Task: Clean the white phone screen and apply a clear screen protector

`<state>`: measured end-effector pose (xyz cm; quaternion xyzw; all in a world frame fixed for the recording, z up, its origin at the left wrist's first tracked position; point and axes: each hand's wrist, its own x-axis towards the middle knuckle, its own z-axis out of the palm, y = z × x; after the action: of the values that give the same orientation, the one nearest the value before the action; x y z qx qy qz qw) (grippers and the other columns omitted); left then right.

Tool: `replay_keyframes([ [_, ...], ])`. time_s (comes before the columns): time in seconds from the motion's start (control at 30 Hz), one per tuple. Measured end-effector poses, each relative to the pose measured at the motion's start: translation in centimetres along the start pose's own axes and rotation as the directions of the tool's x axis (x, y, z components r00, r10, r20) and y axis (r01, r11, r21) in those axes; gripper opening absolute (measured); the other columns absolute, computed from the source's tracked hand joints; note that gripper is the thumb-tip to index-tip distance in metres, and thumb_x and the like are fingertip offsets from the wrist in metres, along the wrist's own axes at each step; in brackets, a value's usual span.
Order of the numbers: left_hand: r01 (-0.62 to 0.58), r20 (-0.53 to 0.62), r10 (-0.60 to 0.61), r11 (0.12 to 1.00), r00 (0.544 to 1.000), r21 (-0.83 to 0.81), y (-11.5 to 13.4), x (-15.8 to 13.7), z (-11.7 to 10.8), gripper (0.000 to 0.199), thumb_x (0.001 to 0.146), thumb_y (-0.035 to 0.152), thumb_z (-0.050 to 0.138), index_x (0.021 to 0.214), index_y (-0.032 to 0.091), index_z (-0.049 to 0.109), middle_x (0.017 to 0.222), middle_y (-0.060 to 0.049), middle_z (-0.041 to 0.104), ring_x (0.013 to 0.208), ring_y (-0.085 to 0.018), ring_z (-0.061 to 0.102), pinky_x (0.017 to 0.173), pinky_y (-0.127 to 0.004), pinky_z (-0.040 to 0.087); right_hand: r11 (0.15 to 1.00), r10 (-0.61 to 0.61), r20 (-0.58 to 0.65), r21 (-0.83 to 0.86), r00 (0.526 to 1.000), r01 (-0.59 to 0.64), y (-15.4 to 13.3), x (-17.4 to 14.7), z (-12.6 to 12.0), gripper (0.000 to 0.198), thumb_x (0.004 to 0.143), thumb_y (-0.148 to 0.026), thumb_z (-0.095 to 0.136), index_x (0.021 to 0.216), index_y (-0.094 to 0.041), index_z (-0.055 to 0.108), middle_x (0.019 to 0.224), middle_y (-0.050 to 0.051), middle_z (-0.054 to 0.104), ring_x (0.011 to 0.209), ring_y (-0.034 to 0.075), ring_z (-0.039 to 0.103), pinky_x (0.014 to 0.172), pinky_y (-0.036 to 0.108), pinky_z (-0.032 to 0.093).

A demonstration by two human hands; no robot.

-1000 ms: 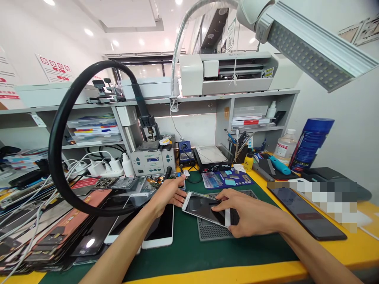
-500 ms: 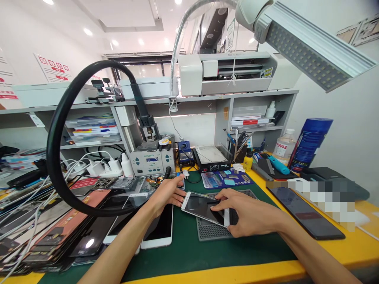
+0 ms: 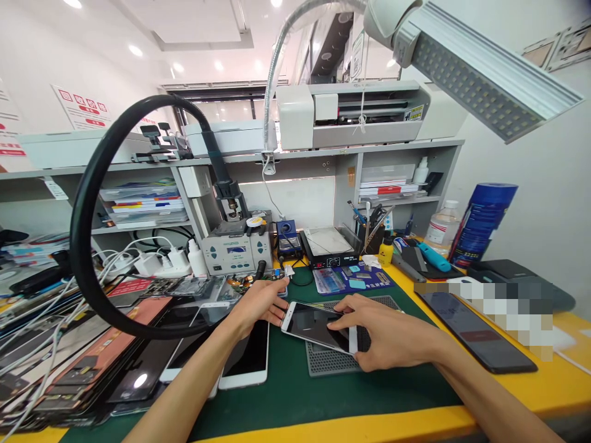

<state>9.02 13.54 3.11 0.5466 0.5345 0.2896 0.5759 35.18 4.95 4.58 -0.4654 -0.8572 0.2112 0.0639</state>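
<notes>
My right hand [image 3: 376, 332] grips a white-framed smartphone [image 3: 318, 326] by its right end, thumb and fingers on its edges and one finger bent over the dark screen. The phone is slightly tilted above a grey perforated mat [image 3: 330, 366], covering part of it. My left hand [image 3: 263, 306] is at the phone's left end, thumb stretched out and apart from the other fingers. Those fingertips are close to the phone's edge; whether they touch it I cannot tell. A second white phone [image 3: 249, 363] lies on the green work mat [image 3: 290, 400], partly under my left forearm.
A thick black hose [image 3: 80, 246] loops over the left side from a grey hot-air station [image 3: 235, 251]. Stacked phone parts [image 3: 92, 369] and white cables crowd the left. A heating plate [image 3: 330, 243] stands behind; a dark phone [image 3: 480, 332] lies at right. An LED lamp [image 3: 489, 80] hangs above.
The view has shifted very slightly. Both hands and the held smartphone stay almost in the same place, with the left fingers still beside the phone's left end.
</notes>
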Motion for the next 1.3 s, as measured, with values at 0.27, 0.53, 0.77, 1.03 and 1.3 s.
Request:
replay_keyframes([
  [0.27,-0.007,0.047,0.0,0.986,0.999,0.165,-0.4,0.1,-0.5,0.057,0.082,0.061,0.06,0.108,0.01,0.054,0.077,-0.013,0.07,0.05,-0.02,0.065,0.05,-0.036,0.06,1.0,0.007,0.0,-0.001,1.0,-0.007,0.0,0.0,0.0,0.067,0.07,-0.034,0.068,0.135,-0.029,0.059,0.137,0.01,0.049,0.128,0.033,0.045,0.096,0.037,0.042],
  [0.53,-0.058,0.052,0.042,0.93,0.998,0.363,-0.7,0.1,-0.3,0.053,0.075,0.026,0.07,0.119,0.009,0.048,0.062,-0.002,0.067,0.041,-0.013,0.057,0.038,-0.021,0.045,1.0,0.005,-0.003,0.009,1.0,-0.005,0.0,0.0,0.1,0.066,0.07,-0.034,0.067,0.135,-0.027,0.06,0.137,0.01,0.05,0.127,0.033,0.045,0.095,0.035,0.042],
  [0.77,-0.066,0.02,0.064,0.857,0.998,0.512,-0.6,-0.1,0.2,0.068,0.072,0.027,0.072,0.131,0.009,0.041,0.055,0.003,0.064,0.036,-0.011,0.05,0.035,-0.019,0.033,1.0,0.002,-0.016,0.006,1.0,-0.002,-0.1,0.0,0.2,0.066,0.069,-0.032,0.068,0.134,-0.028,0.06,0.136,0.009,0.05,0.127,0.033,0.046,0.097,0.035,0.042],
  [1.03,-0.057,-0.01,0.077,0.807,0.997,0.588,-0.8,0.1,0.6,0.073,0.071,0.032,0.072,0.133,0.012,0.039,0.054,0.007,0.061,0.036,-0.012,0.048,0.036,-0.021,0.036,1.0,0.014,-0.002,-0.001,1.0,-0.014,-0.1,0.1,0.1,0.066,0.07,-0.034,0.068,0.135,-0.029,0.059,0.138,0.009,0.049,0.127,0.032,0.045,0.096,0.035,0.043],
  [1.3,-0.049,-0.017,0.074,0.801,0.997,0.597,-0.7,0.0,0.6,0.074,0.071,0.034,0.071,0.134,0.012,0.038,0.056,0.007,0.062,0.036,-0.011,0.048,0.036,-0.021,0.036,1.0,0.008,-0.004,0.004,1.0,-0.008,-0.1,0.0,0.1,0.066,0.07,-0.033,0.067,0.136,-0.028,0.058,0.138,0.009,0.049,0.128,0.032,0.045,0.097,0.035,0.042],
])
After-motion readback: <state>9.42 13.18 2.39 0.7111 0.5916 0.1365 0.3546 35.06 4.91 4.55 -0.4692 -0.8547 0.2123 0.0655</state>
